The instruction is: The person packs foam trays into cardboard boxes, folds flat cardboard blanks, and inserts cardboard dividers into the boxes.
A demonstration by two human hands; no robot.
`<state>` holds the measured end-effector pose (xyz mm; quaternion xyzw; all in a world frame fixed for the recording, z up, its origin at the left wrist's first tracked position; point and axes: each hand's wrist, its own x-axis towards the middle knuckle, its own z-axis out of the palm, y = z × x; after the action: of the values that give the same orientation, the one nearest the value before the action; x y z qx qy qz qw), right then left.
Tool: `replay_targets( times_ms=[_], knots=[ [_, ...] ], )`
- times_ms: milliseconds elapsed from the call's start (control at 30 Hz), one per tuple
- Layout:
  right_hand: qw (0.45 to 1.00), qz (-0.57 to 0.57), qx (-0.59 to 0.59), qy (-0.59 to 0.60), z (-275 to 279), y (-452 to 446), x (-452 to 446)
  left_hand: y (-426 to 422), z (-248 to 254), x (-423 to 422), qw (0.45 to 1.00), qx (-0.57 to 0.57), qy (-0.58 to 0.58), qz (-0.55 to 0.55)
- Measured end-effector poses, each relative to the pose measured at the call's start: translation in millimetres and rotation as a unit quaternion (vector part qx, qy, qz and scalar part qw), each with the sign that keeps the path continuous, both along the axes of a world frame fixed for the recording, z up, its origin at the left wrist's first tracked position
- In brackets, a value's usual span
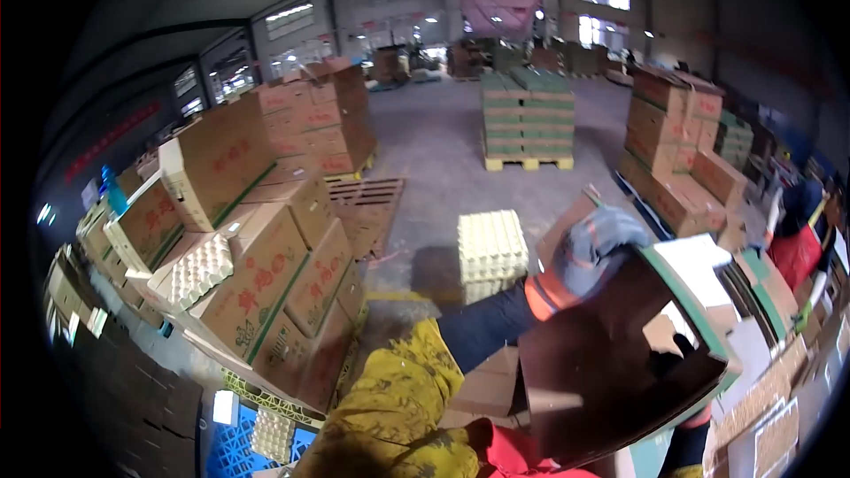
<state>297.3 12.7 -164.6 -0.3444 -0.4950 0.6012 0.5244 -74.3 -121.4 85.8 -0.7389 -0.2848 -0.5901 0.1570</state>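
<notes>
An open cardboard box (602, 363) with green edging is tilted on its side in front of me, its brown inside facing me. My left hand (600, 252), in a grey glove with an orange cuff, is closed over the box's upper edge. Dark gloved fingers of my right hand (677, 354) show at an opening in the box's far right side, gripping it there. The box wall covers most of that hand, and its orange cuff shows below.
Left stand stacked printed cartons (257, 274) with an egg tray (202, 270) on top. Pale stacked trays (491, 248) stand ahead on the floor. A pallet of green-banded boxes (529, 119) is farther back. At right are cartons (682, 199) and a person in red (794, 257).
</notes>
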Motion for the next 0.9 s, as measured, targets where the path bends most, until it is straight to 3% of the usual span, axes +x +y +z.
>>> replay_targets(
  times_ms=[233,333,400,467,500,533,567,600,667,733,767,800,833,867,900],
  knots=[
    [0.994,-0.001,0.099,-0.055,15,44,-22,-41,-19,-60,0.990,-0.005,0.041,0.132],
    [0.963,-0.077,0.230,-0.114,47,91,-9,-56,-23,-60,0.977,0.025,0.074,0.201],
    [0.925,-0.172,0.246,-0.234,77,93,-6,-66,-31,-48,0.959,0.039,0.111,0.258],
    [0.967,-0.078,0.211,-0.117,105,82,-14,-69,-37,-53,0.973,-0.032,0.071,0.218],
    [0.985,0.005,0.170,-0.002,119,62,-20,-64,-44,-62,0.984,-0.067,0.034,0.164],
    [0.989,-0.006,0.141,0.034,122,56,-10,-58,-50,-60,0.990,-0.112,-0.006,0.089],
    [0.989,-0.036,0.123,0.072,123,51,-6,-68,-35,-68,0.991,-0.116,0.042,0.057],
    [0.985,-0.069,0.112,0.109,125,49,2,-72,-34,-81,0.992,-0.116,0.012,0.045],
    [0.971,-0.124,0.116,0.169,129,42,21,-74,-44,-113,0.980,-0.084,-0.172,0.051],
    [0.955,-0.164,0.140,0.205,130,28,39,-55,-62,-142,0.925,-0.086,-0.369,0.036],
    [0.958,-0.110,0.143,0.221,131,16,51,-39,-79,-140,0.894,-0.120,-0.430,0.040],
    [0.950,-0.237,0.104,0.175,154,-17,37,-30,-98,-142,0.860,-0.151,-0.484,0.053],
    [0.923,-0.336,0.141,0.121,162,-37,29,-2,-151,-160,0.834,-0.246,-0.492,-0.049],
    [0.928,-0.327,0.148,0.097,140,-32,59,26,-207,-170,0.789,-0.338,-0.493,-0.142],
    [0.912,-0.374,0.165,0.025,135,-47,71,26,-217,-148,0.639,-0.424,-0.570,-0.296]
  ],
)
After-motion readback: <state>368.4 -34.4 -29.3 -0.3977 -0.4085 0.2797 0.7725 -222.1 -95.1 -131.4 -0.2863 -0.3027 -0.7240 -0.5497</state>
